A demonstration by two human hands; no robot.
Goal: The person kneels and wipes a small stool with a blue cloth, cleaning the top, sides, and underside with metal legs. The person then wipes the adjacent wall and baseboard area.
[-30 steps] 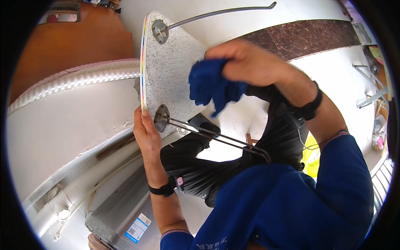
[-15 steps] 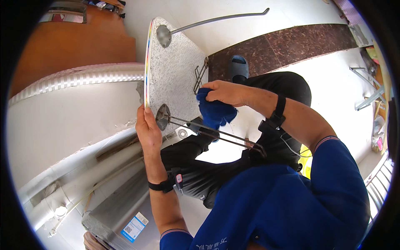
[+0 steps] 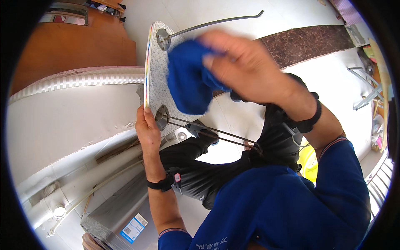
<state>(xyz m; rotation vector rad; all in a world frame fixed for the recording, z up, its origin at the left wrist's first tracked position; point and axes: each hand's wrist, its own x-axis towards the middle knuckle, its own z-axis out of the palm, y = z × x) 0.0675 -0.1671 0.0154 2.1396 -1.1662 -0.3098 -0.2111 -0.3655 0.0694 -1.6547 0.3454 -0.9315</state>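
A small folding table with a speckled grey-white board (image 3: pixel 160 77) is tipped on its side, its underside facing right. My left hand (image 3: pixel 148 127) grips the near end of its striped edge. Blurred by motion, my right hand (image 3: pixel 250 66) pinches a blue cloth (image 3: pixel 189 79), which hangs in front of the board and hides much of it. Whether the cloth touches the board I cannot tell. A metal leg (image 3: pixel 216 23) sticks out to the right from the far round bracket (image 3: pixel 163 39). Another wire leg (image 3: pixel 212 132) runs from the near bracket (image 3: pixel 162 117) towards my lap.
A white ledge (image 3: pixel 75 121) lies left, with pipes (image 3: pixel 83 183) below it and an orange-brown panel (image 3: pixel 75 54) beyond. At lower left stands a grey box (image 3: pixel 121 216) with a label. A folding metal stand (image 3: pixel 368 89) is at the right, and something yellow (image 3: pixel 308 162) lies beside my leg.
My right hand has lifted the blue cloth up and away from the near part of the board, opening it out broader. The board has shifted slightly; my left hand keeps its hold.
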